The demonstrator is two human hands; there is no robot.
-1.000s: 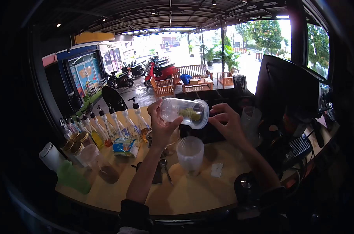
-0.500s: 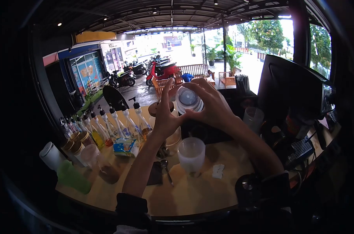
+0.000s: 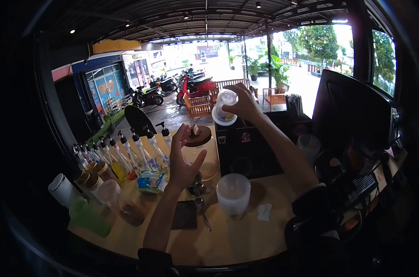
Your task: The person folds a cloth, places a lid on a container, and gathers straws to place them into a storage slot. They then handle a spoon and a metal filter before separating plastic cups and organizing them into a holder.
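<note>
My right hand [image 3: 246,105] grips a clear cup [image 3: 228,99] from the side, raised above the dark counter section. The cup appears upside down, with its wide whitish rim lowest and the narrow end up. Away from it, my left hand [image 3: 184,161] is open, with thumb and fingers apart and nothing in them. Just behind that hand stands a clear jar [image 3: 210,159] with a round wooden lid [image 3: 199,138]. A stack of translucent plastic cups [image 3: 233,194] stands on the wooden counter between my forearms.
Pump bottles [image 3: 142,150] line the left side, near a blue wipes packet [image 3: 150,182] and a green cup [image 3: 89,219]. A metal spoon [image 3: 203,213], a dark cloth [image 3: 184,214] and crumpled tissue [image 3: 265,212] lie in front. A black monitor [image 3: 352,111] stands right.
Both hands were around the clear cup. My left hand has let go and moved down and left, while the right still holds the cup. The view has shifted slightly.
</note>
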